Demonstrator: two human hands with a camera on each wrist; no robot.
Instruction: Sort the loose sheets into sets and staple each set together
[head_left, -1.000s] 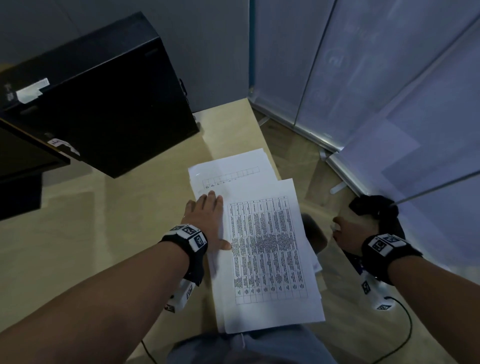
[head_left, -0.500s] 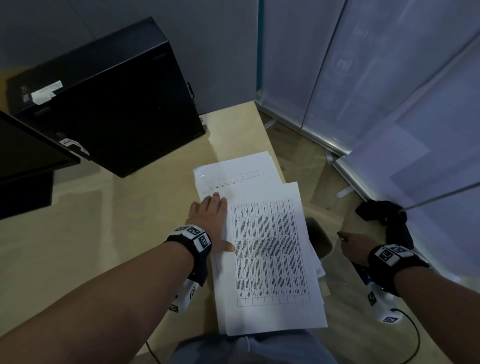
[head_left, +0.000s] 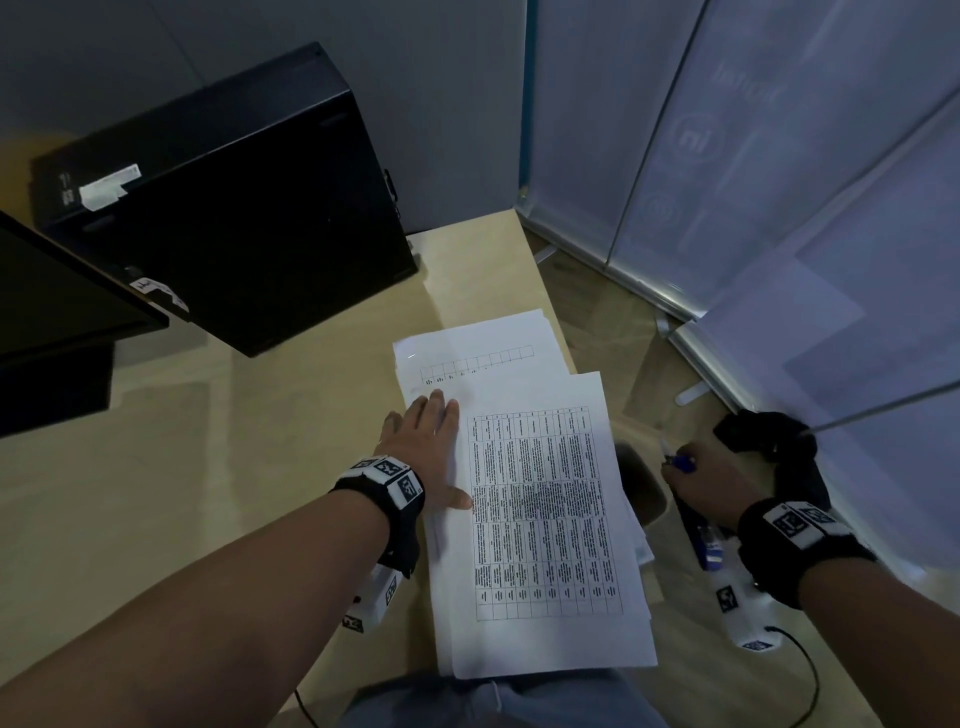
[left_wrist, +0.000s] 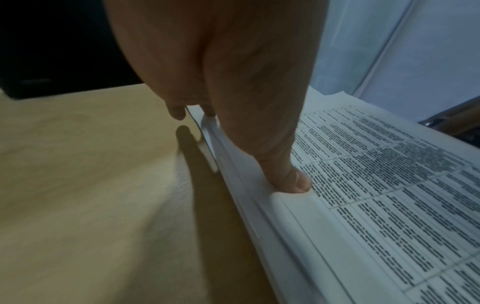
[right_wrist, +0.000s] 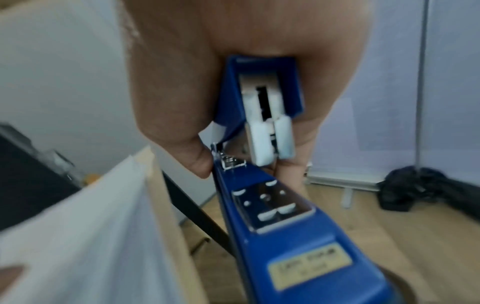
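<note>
- A black computer case (head_left: 218, 208) stands on the pale wooden desk (head_left: 156, 467), behind the paper and well apart from it; it carries two white labels.
- A dark monitor (head_left: 62, 322) hangs over the left part of the desk, its edge in front of the case.
- To the right, past the desk edge, are frosted glass panels (head_left: 779, 156) with metal frames, and a black cloth bundle (head_left: 769, 441) lies on the wood-pattern floor at their foot.
- The loose sheets (head_left: 545, 519) are thin white paper, lying in two overlapping piles at the right edge of the desk; the top sheet of the near pile has a printed table with dense text. How many sheets each pile has I cannot tell.
- The left hand (head_left: 426, 452) lies flat on the left margin of the near pile, fingers straight, and the thumb (left_wrist: 293, 181) presses the paper so that its edge bends a little.
- The right hand (head_left: 711, 483) is beside the desk, over the floor, and its fingers and thumb are curled around one blue stapler (right_wrist: 262, 185).
- The stapler has a shiny metal plate, white plastic parts and a yellowish label; its jaws stand apart.
</note>
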